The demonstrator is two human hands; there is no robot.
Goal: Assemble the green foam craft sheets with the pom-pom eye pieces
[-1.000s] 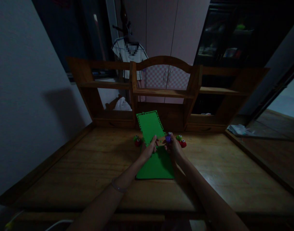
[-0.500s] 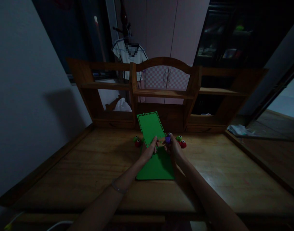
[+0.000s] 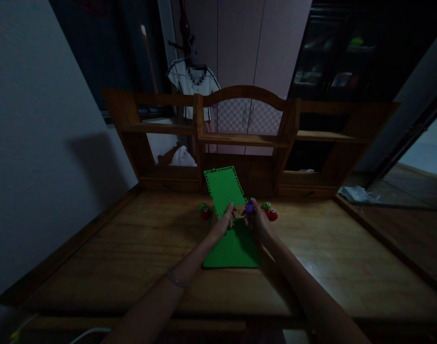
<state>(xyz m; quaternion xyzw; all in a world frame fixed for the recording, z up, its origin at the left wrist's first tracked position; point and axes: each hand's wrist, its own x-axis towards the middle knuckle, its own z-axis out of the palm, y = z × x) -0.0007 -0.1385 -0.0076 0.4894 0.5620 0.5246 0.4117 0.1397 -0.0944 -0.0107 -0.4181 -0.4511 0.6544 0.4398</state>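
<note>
Being pinched between thumb and fingers of the right hand (image 3: 261,224) is a purple toy (image 3: 249,209) with a white eye on top; it is being held near where the upper green sheet (image 3: 223,184) and the lower green sheet (image 3: 236,251) are being seen to meet, toward their right edge; the left hand (image 3: 222,223) is being held just left of the toy, apart from it, thumb raised, fingers partly curled; whether anything is being gripped there cannot be told, too dim; the upper sheet, edged with dark marks, is being seen slanted beyond the hands; the lower one is being partly covered by them; near the left hand, a green toy (image 3: 203,206) and a red toy (image 3: 205,214) are being seen close together; just beyond the right hand, a second green toy (image 3: 266,206) and a second red toy (image 3: 273,215) are being seen, likewise paired; a bracelet (image 3: 177,278) is being worn on the left arm; everything is being supported by a wooden desk (image 3: 132,253), backed by a wooden shelf unit (image 3: 243,138); behind, a pale shirt (image 3: 195,86) is being hung.
</note>
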